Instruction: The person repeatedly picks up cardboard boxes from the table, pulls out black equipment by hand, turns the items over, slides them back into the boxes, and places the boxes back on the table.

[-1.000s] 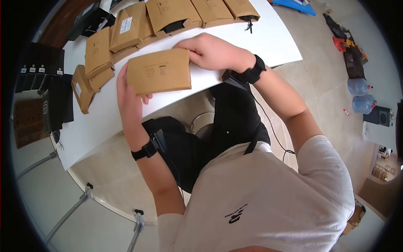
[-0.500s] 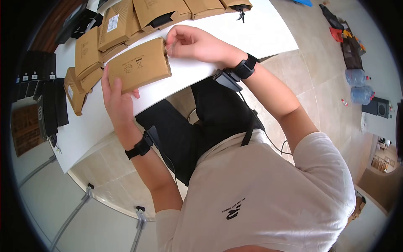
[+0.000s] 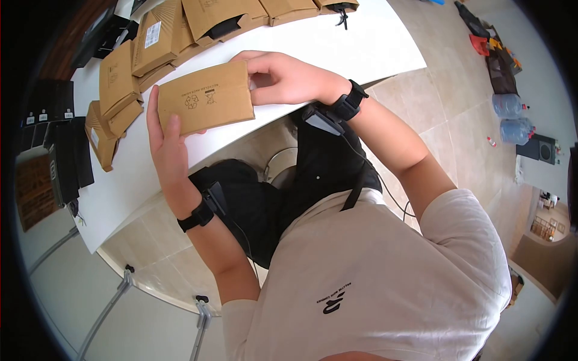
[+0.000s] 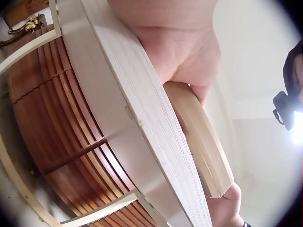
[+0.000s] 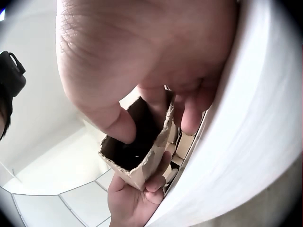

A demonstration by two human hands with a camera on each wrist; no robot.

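Note:
A brown cardboard box (image 3: 206,99) with printed symbols is held above the white table's front edge. Around its left end the left hand (image 3: 168,150) grips it, thumb on the printed face. At the right end is the right hand (image 3: 292,78). The right wrist view shows that end of the box (image 5: 144,166) open with rough edges and a dark inside. There the right hand (image 5: 147,47) has its thumb and a finger in the opening, tips apart, other fingers outside. What lies deep inside cannot be made out.
Several brown boxes (image 3: 117,78) line the back and left of the white table (image 3: 370,45); one (image 3: 226,18) shows black content at its open end. Black boxes (image 3: 69,156) stand at the left. Water bottles (image 3: 507,106) are at the far right.
The right hand first drew back from the box's end with fingers bent, then came back with fingers in its opening. The box moved left and tilted, then levelled somewhat, still in the left hand.

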